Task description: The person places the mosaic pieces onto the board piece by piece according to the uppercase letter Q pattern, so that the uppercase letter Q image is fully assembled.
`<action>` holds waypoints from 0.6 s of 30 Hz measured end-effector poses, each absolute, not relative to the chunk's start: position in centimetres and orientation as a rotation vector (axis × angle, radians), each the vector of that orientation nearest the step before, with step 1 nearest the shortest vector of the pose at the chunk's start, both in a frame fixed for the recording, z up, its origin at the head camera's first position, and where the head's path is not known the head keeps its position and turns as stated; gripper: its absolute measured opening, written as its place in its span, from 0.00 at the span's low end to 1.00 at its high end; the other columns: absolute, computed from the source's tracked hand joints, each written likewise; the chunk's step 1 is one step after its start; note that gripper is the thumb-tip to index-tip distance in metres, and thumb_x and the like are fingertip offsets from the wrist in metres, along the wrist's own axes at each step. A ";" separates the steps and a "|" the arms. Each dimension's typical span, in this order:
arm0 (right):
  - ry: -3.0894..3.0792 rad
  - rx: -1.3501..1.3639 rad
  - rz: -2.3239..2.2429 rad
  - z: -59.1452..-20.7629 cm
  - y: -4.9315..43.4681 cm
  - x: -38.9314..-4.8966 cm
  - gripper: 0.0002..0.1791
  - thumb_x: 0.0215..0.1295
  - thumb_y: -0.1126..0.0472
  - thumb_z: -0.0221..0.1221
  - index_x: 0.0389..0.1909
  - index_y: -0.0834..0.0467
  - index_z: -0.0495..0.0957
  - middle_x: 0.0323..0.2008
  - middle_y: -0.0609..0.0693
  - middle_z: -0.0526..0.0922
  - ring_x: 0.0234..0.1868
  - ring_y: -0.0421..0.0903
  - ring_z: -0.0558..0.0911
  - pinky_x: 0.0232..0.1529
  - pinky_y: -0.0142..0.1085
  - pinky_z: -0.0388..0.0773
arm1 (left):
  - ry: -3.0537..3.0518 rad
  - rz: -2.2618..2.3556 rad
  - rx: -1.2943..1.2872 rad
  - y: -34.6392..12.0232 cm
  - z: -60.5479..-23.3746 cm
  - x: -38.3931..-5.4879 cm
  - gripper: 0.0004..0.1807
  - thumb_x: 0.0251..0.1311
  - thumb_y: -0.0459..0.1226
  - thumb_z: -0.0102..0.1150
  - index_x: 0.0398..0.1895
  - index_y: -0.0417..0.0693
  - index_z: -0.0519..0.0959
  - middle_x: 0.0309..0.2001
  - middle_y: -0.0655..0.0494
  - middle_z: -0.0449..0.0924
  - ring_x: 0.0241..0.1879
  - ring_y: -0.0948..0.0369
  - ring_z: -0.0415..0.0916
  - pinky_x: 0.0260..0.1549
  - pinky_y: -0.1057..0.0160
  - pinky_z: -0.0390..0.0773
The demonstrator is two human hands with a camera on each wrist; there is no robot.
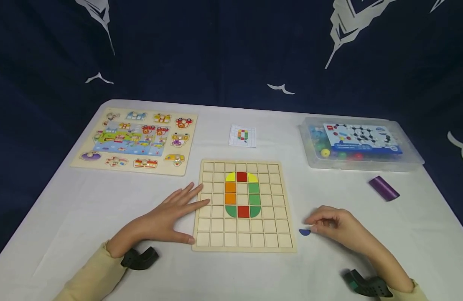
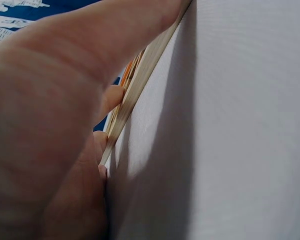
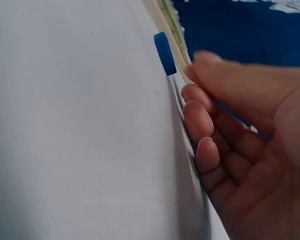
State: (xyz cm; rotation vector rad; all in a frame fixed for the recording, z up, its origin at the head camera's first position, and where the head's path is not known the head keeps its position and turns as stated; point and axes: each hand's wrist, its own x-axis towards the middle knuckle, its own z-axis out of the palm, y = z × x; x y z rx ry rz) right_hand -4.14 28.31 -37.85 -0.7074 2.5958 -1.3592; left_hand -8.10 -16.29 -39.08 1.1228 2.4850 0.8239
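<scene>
A light wooden grid board point(image 1: 212, 236) lies in the middle of the table, with yellow, red, orange and green pieces set in a ring on its squares. My left hand point(image 1: 171, 215) spreads over its left side, fingertips on the frame and thumb at the lower left edge point(image 2: 140, 80). To the right of the board, a blue half-circle piece point(image 1: 304, 232) lies on the white cloth. My right hand point(image 1: 338, 228) is right beside it, thumb and forefinger bent close to its edge. In the right wrist view, the blue piece point(image 3: 165, 54) shows just past the fingertips point(image 3: 192, 92).
Behind the board lies a small picture card point(image 1: 242, 136) showing a similar coloured ring. A wooden vehicle puzzle point(image 1: 79, 163) is at the back left. A clear plastic box point(image 1: 412, 161) of coloured balls stands back right, with a purple cylinder point(image 1: 384, 188) in front.
</scene>
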 end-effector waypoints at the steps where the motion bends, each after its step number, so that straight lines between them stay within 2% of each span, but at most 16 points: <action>1: 2.578 -0.761 -1.367 -38.1 28.4 -4.0 0.13 0.51 0.72 0.66 0.38 0.57 0.83 0.32 0.47 0.80 0.31 0.38 0.74 0.28 0.29 0.71 | 2.484 0.826 1.120 -16.3 -39.1 -8.1 0.51 0.42 0.55 0.71 0.71 0.56 0.58 0.74 0.53 0.35 0.71 0.51 0.27 0.63 0.44 0.36; 5: 2.578 -0.974 -1.321 -39.1 28.5 -3.8 0.20 0.45 0.71 0.70 0.41 0.55 0.82 0.35 0.46 0.77 0.34 0.40 0.71 0.33 0.28 0.68 | 2.480 0.823 1.113 -16.2 -39.1 -8.1 0.51 0.41 0.55 0.71 0.71 0.57 0.58 0.74 0.53 0.35 0.71 0.51 0.27 0.63 0.43 0.36; 9: 2.615 -1.069 -1.291 -39.9 28.3 -4.0 0.22 0.41 0.74 0.70 0.38 0.52 0.80 0.36 0.44 0.76 0.36 0.41 0.73 0.39 0.25 0.67 | 2.489 0.813 1.120 -16.1 -39.0 -8.3 0.51 0.41 0.54 0.72 0.71 0.57 0.58 0.74 0.53 0.35 0.71 0.52 0.27 0.63 0.44 0.37; 14: 2.639 -1.044 -1.301 -39.8 27.9 -4.1 0.22 0.43 0.77 0.68 0.35 0.50 0.80 0.35 0.44 0.76 0.36 0.41 0.73 0.39 0.25 0.68 | 2.487 0.811 1.105 -16.1 -39.0 -8.2 0.51 0.41 0.53 0.72 0.71 0.57 0.59 0.74 0.53 0.35 0.71 0.52 0.26 0.63 0.44 0.36; 18: 2.696 -0.879 -1.319 -39.2 27.3 -4.3 0.17 0.47 0.75 0.67 0.34 0.52 0.80 0.34 0.43 0.79 0.36 0.40 0.76 0.39 0.24 0.70 | 2.478 0.820 1.086 -16.2 -39.0 -8.2 0.51 0.42 0.54 0.71 0.71 0.57 0.59 0.74 0.53 0.35 0.71 0.53 0.26 0.63 0.44 0.37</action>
